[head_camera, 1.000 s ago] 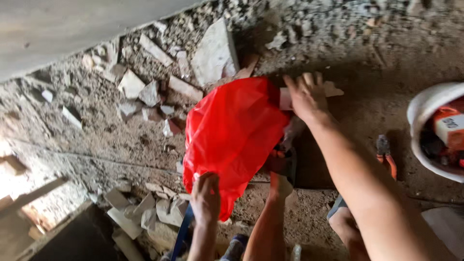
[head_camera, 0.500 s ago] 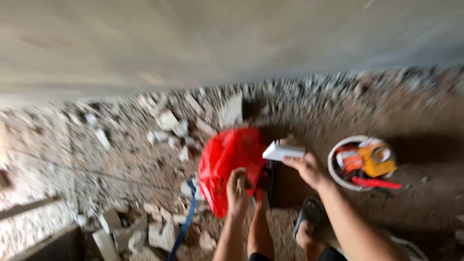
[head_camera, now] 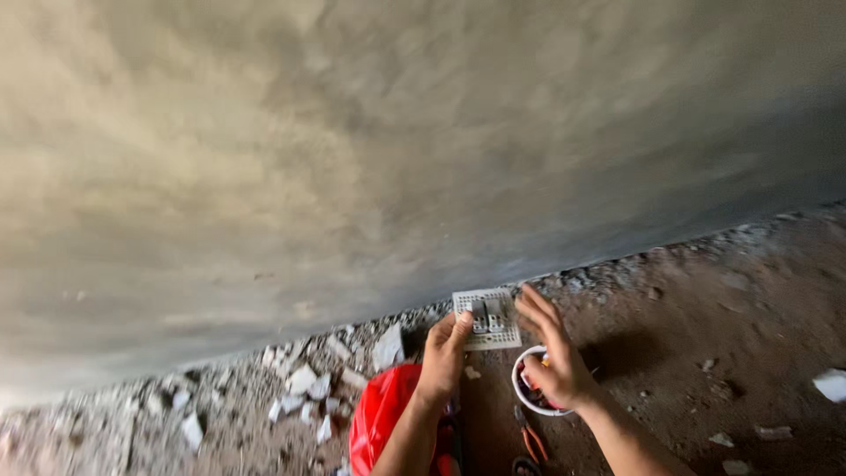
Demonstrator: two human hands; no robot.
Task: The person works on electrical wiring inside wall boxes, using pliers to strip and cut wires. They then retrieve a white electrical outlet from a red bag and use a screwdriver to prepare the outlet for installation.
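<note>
Plate: white switch plate up off the ground, in front of the wall base; grid-textured face with two grey modules in its middle showing to the camera
Left hand: left hand closed on the plate's lower-left edge, thumb on the face, fingers behind; firm pinch as far as the view shows
Right hand: right hand at the plate's right edge, fingers spread and fairly straight; touching or just beside the rim, cannot tell which; no real grip seen
Wall: grey plastered wall fills most of the view; no box or cut-out for the plate visible on it
Ground: red bag below the left forearm; white tub with small parts just under the right hand; orange-handled pliers below the tub; rubble along the wall foot
Progress: plate in hand and picked out, my read; not mounted anywhere; no wires seen on it; pliers untouched; fitting all left to do
</note>
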